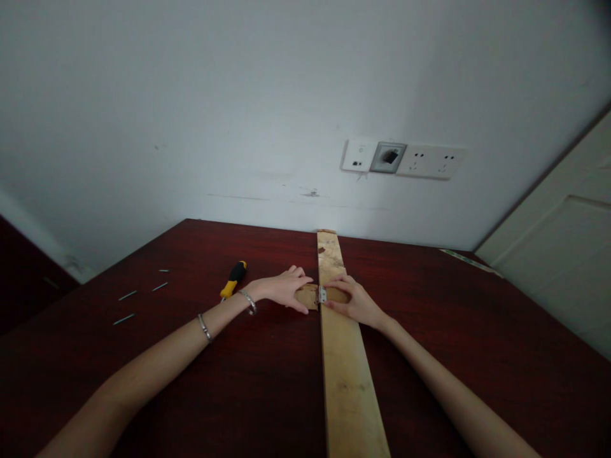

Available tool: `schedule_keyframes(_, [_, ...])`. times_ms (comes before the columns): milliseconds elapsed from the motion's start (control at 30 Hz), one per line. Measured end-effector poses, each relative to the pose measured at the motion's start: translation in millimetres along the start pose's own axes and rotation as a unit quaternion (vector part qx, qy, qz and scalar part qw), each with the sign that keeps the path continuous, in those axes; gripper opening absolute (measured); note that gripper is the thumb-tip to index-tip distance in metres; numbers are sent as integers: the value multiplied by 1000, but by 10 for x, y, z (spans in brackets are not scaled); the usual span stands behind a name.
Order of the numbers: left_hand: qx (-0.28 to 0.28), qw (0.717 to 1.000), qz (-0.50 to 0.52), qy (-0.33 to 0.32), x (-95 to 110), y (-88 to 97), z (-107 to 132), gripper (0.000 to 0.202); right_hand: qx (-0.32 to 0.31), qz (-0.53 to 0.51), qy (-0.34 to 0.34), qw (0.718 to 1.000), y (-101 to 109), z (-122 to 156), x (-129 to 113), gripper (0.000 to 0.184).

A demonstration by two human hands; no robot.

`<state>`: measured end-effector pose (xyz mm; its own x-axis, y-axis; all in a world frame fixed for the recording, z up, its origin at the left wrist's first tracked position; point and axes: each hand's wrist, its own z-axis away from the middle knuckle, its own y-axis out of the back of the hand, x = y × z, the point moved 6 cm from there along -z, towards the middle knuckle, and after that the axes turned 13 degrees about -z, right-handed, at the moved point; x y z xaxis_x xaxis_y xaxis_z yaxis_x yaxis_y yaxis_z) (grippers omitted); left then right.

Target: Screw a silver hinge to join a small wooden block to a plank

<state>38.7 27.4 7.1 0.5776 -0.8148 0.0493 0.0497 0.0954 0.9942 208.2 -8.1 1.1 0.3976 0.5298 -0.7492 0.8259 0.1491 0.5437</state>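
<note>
A long pale wooden board (351,381) lies across the dark red table, running from the near edge toward the wall. A small metal hinge (323,294) sits at the board's left edge, and beside it is a short brown piece of wood (308,297). My left hand (285,289) grips this short piece from the left, thumb on the near side and fingers on the far side. From the right, my right hand (356,302) reaches over the board, its thumb and forefinger closed about the hinge. Part of the hinge is hidden by the fingertips.
A yellow and black screwdriver (233,280) lies left of my left hand, its tip behind my forearm. Several loose screws or nails (124,319) are spread on the table's left side. Wall sockets (431,161) and a flat strip (470,262) are at the back right.
</note>
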Motion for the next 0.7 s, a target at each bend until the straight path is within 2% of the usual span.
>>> schedule_keyframes(700, [-15, 1000, -6, -3, -1, -13, -3, 89, -2, -3, -2, 1000, -3, 4, 11, 28])
